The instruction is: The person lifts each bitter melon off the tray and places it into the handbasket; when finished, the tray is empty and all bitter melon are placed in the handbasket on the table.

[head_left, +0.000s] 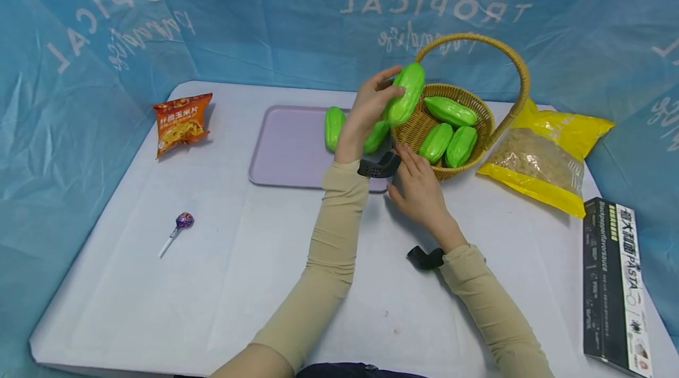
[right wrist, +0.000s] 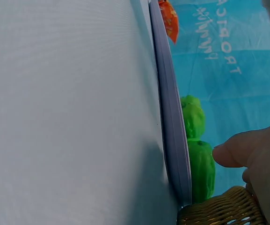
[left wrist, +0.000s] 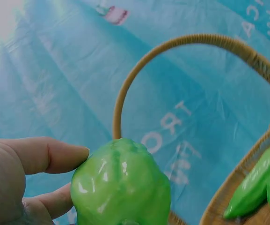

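My left hand [head_left: 371, 101] pinches a bright green, ridged bitter melon [head_left: 406, 92] between thumb and fingers. It is held up over the left rim of a wicker basket [head_left: 411, 130] with a tall arched handle. Inside the basket lie three similar bitter melons [head_left: 451, 111]. My right hand [head_left: 421, 189] rests with extended fingers at the basket's near left rim; in the right wrist view its thumb [right wrist: 233, 152] stands apart from the wicker. Two more bitter melons [head_left: 334, 128] lie on a lilac tray [head_left: 289, 148], one partly hidden behind my left wrist.
An orange snack bag [head_left: 183, 124] stands at the back left, and a wrapped lollipop [head_left: 184, 221] lies nearer on the white table [head_left: 239, 295]. Right of the basket are a yellow bag [head_left: 546, 157] and a black pasta box [head_left: 615, 283]. Blue printed cloth [head_left: 297, 24] hangs behind.
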Motion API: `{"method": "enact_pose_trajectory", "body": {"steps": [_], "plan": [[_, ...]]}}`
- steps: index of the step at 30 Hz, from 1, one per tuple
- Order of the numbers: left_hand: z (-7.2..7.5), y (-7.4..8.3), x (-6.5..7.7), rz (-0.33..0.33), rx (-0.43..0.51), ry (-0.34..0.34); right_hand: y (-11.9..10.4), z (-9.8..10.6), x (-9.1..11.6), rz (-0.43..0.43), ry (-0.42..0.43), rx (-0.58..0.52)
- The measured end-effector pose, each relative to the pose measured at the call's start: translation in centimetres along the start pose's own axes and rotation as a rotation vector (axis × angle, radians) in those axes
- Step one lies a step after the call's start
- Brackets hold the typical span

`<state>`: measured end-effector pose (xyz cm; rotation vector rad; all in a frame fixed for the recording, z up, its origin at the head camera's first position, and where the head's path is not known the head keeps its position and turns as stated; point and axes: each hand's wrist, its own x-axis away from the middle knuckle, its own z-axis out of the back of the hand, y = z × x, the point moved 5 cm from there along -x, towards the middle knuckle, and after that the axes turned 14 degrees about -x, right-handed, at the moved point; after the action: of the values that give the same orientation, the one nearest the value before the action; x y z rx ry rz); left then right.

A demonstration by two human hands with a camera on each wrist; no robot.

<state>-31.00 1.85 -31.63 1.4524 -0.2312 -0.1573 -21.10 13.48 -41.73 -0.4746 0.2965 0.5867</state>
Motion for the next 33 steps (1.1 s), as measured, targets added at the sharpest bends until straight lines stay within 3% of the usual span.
{"method": "enact_pose_trajectory", "body": {"steps": [7,14,21,26,30,33], "plan": [[-2.4,2.0,-1.6,-0.003,-0.044,-0.056,0.1,0.1,0.1,0.012,0.039,-0.02],[-3.9,2.3,-3.1,0.04,-0.139,-0.089,0.1,0.3,0.2,-0.015,0.031,-0.028],[-5.4,1.7,-4.2,0.093,-0.035,-0.13,0.3,0.3,0.2,-0.009,0.026,-0.017],[-6.1,0.7,-5.4,0.194,-0.097,-0.132,0.3,0.3,0.1,0.045,0.054,0.025],[-6.4,-0.5,-6.5,0.259,-0.119,-0.102,0.2,0.1,0.2,0.062,0.039,0.064],[-6.6,-1.2,-7.0,0.298,-0.101,-0.043,0.2,0.0,0.2,0.052,0.02,0.083]]}}
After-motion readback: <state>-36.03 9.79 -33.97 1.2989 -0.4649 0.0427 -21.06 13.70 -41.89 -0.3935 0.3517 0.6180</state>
